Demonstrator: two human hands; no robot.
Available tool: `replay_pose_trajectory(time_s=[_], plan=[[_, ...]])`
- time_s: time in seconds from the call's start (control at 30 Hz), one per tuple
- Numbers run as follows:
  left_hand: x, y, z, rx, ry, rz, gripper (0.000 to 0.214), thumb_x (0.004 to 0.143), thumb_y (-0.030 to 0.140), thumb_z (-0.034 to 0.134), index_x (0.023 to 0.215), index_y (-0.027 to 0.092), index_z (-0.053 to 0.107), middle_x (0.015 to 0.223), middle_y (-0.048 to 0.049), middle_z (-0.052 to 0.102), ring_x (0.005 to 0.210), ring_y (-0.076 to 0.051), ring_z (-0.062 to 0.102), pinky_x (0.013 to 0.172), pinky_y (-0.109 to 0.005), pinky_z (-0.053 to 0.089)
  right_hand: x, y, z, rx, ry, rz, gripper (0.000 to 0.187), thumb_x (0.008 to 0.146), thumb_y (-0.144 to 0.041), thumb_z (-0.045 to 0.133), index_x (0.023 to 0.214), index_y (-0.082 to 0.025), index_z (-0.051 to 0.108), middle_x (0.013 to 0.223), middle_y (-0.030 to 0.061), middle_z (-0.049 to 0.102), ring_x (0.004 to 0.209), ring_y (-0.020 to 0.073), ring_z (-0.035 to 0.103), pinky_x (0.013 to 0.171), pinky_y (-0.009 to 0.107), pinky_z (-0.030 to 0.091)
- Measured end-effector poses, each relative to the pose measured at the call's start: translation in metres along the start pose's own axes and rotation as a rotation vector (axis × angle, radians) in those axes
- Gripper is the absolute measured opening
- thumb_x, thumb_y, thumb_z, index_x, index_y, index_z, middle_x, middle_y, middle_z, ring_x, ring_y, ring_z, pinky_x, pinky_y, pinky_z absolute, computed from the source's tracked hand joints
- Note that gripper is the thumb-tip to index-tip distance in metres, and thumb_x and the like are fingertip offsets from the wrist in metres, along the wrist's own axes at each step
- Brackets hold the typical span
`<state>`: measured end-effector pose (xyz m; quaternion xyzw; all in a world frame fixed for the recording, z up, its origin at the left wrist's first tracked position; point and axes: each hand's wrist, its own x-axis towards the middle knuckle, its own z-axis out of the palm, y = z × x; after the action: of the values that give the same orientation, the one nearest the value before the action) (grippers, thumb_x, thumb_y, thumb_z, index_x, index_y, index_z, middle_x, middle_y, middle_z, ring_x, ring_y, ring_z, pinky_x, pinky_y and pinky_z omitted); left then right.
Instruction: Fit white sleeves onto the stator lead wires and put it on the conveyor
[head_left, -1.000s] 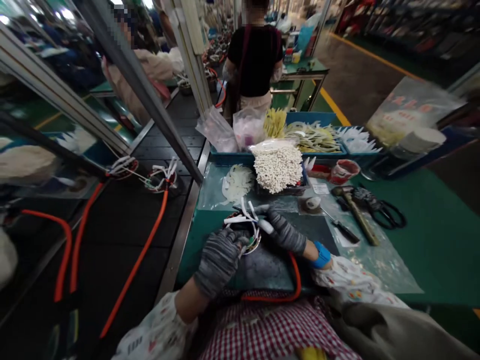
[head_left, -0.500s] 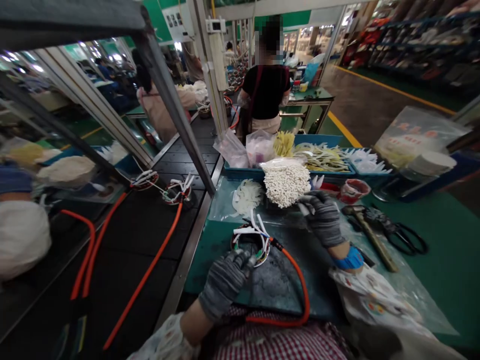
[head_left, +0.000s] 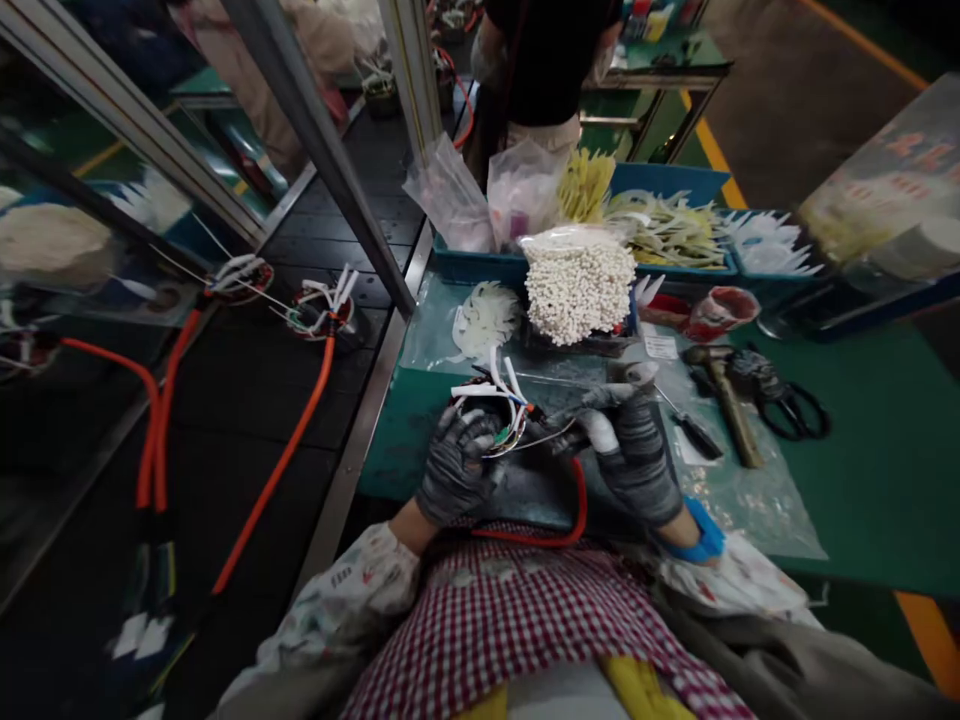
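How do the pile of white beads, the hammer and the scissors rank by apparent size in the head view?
1. pile of white beads, clearly largest.
2. hammer and scissors: they look similar, so I cannot rank them.

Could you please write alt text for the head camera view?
Two gloved hands, left hand and right hand, work on a small wire coil assembly with an orange cable on a green workbench. Behind it sits a heap of white connectors; a hammer lies to the right.
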<state>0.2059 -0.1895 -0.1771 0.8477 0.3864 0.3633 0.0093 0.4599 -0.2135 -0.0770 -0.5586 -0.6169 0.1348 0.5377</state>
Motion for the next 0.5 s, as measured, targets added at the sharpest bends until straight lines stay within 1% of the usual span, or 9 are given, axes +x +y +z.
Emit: replay_pose_trajectory(time_s=[0.07,0.13,0.23,0.3,0.37,0.43,0.47,0.5], plan=[[0.007,-0.008,0.000,-0.042,-0.017,0.040,0.021,0.091,0.035,0.078,0.107,0.025,0.069,0.113,-0.0085,0.082,0.117,-0.030,0.079,0.122,-0.060,0.053,-0.013,0.001,0.010,0.019,0.044,0.022,0.015,0.113,-0.044,0.061,0.107,-0.031,0.065,0.086,0.0013,0.079,0.073,0.0226,0.079,0.066,0.037,0.069],[0.011,-0.013,0.000,-0.048,-0.032,0.042,0.023,0.092,0.039,0.081,0.105,0.024,0.069,0.110,-0.0085,0.081,0.113,-0.029,0.080,0.119,-0.060,0.057,-0.024,0.001,0.013,0.099,0.046,0.025,0.012,0.112,-0.042,0.064,0.108,-0.031,0.065,0.085,0.0003,0.081,0.070,0.0235,0.081,0.063,0.037,0.069],[0.012,-0.012,-0.001,-0.041,-0.021,0.022,0.025,0.091,0.042,0.082,0.102,0.025,0.069,0.107,-0.0074,0.080,0.109,-0.029,0.080,0.118,-0.060,0.058,-0.037,-0.002,0.009,0.226,-0.002,-0.024,0.009,0.111,-0.039,0.066,0.108,-0.031,0.065,0.085,-0.0001,0.085,0.067,0.0245,0.083,0.060,0.037,0.069],[0.012,-0.009,0.000,-0.044,0.018,0.016,0.024,0.090,0.041,0.082,0.102,0.025,0.070,0.106,-0.0067,0.079,0.107,-0.029,0.079,0.118,-0.060,0.058,-0.044,-0.005,0.003,0.276,-0.036,-0.033,0.006,0.111,-0.036,0.065,0.108,-0.032,0.065,0.089,-0.0008,0.087,0.067,0.0240,0.084,0.060,0.037,0.070],[0.012,-0.007,0.001,-0.041,0.053,0.022,0.022,0.091,0.041,0.080,0.102,0.025,0.070,0.105,-0.0065,0.079,0.105,-0.028,0.079,0.117,-0.059,0.058,-0.049,-0.006,-0.002,0.322,-0.058,-0.014,0.003,0.111,-0.032,0.066,0.109,-0.033,0.065,0.093,-0.0020,0.089,0.069,0.0234,0.085,0.061,0.036,0.071],[0.012,-0.007,0.002,-0.029,0.052,0.017,0.022,0.092,0.043,0.078,0.101,0.025,0.070,0.105,-0.0067,0.079,0.105,-0.028,0.079,0.116,-0.059,0.059,-0.054,-0.001,-0.004,0.357,-0.077,0.021,0.002,0.110,-0.032,0.068,0.110,-0.033,0.067,0.096,-0.0018,0.089,0.073,0.0240,0.086,0.064,0.038,0.073],[0.011,-0.007,0.002,-0.027,0.036,0.009,0.022,0.092,0.044,0.078,0.100,0.025,0.070,0.105,-0.0068,0.079,0.106,-0.028,0.079,0.116,-0.059,0.059,-0.055,0.002,-0.003,0.369,-0.109,0.037,0.001,0.110,-0.034,0.068,0.111,-0.033,0.069,0.097,-0.0010,0.089,0.075,0.0248,0.087,0.066,0.040,0.074],[0.011,-0.008,0.002,-0.030,0.017,0.000,0.023,0.092,0.045,0.078,0.099,0.025,0.070,0.105,-0.0069,0.079,0.107,-0.029,0.079,0.116,-0.060,0.059,-0.056,0.006,-0.001,0.369,-0.171,0.055,0.005,0.109,-0.038,0.069,0.111,-0.033,0.071,0.098,-0.0003,0.089,0.078,0.0257,0.087,0.069,0.041,0.074]])
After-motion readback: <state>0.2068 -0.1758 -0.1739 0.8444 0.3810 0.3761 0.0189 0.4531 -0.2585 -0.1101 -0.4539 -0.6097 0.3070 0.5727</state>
